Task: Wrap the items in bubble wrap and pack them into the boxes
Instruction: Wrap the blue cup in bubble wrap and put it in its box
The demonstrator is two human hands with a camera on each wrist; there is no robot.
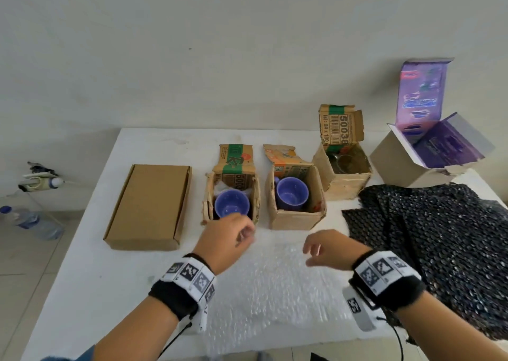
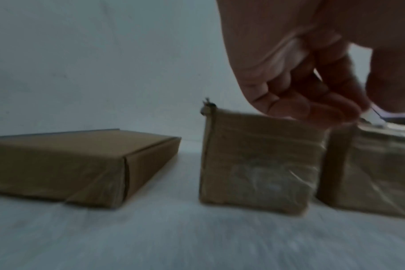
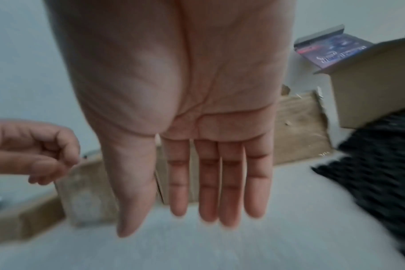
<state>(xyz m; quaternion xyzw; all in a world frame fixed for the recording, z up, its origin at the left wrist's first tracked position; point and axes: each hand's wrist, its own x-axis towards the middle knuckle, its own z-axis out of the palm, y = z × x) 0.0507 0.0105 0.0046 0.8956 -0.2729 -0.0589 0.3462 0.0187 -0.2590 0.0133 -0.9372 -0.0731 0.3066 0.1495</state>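
Two blue cups sit in small open cardboard boxes: one cup (image 1: 231, 204) in the left box (image 1: 209, 195) (image 2: 259, 160), the other cup (image 1: 292, 194) in the box (image 1: 297, 219) to its right. A clear bubble wrap sheet (image 1: 275, 286) lies flat on the table in front of them. My left hand (image 1: 246, 235) (image 2: 361, 102) (image 3: 53, 164) hovers at the left box's front rim, fingers curled, with nothing seen in it. My right hand (image 1: 312, 250) (image 3: 171, 224) hangs over the clear sheet with straight fingers, holding nothing.
A closed flat cardboard box (image 1: 148, 206) (image 2: 81, 168) lies at the left. A third open box (image 1: 343, 179) (image 3: 298, 127) holds a glass item. A purple-lined open box (image 1: 395, 160) (image 3: 377, 82) stands far right. Black bubble wrap (image 1: 439, 237) (image 3: 382, 173) covers the table's right side.
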